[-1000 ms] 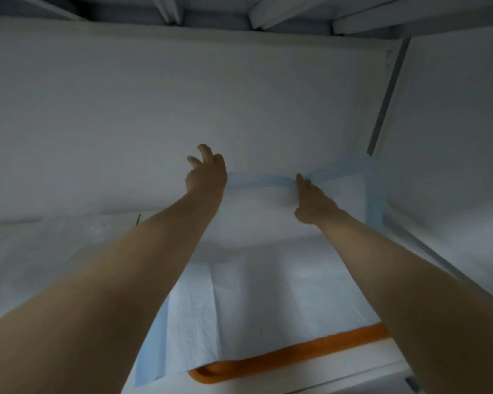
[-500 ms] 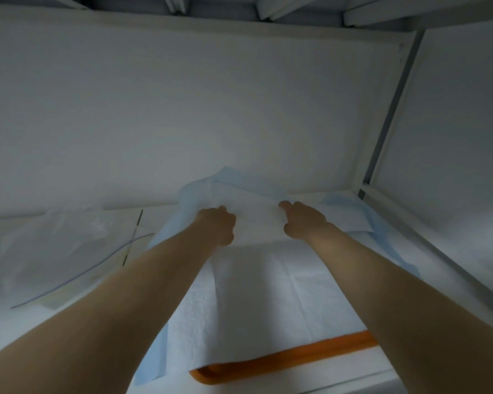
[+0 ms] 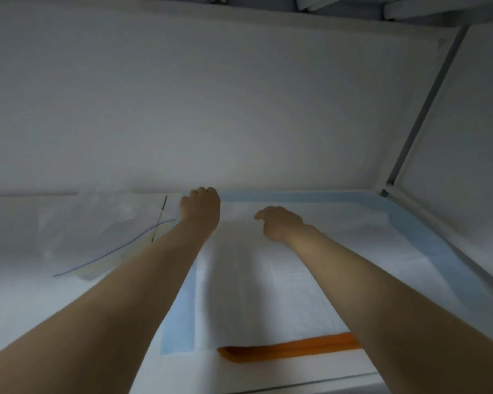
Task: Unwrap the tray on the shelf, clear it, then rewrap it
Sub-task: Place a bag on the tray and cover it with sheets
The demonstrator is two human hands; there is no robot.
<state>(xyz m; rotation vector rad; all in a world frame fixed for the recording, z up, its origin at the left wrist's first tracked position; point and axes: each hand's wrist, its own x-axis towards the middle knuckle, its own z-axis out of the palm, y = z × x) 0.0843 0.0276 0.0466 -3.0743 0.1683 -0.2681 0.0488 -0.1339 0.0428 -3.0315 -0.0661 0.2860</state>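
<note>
White shelf (image 3: 26, 294), closed in by a white back wall and a right side wall. A white sheet (image 3: 268, 294) with a blue border lay spread flat over the right and middle part, its far edge against the back wall. An orange tray (image 3: 291, 346) sat under it, only the near rim showing. Left of the sheet lay a crumpled clear plastic bag (image 3: 97, 223), with a thin bluish tube (image 3: 111, 251) and a thin dark-tipped stick (image 3: 160, 220) crossing each other, on or inside the bag, unclear which.
</note>
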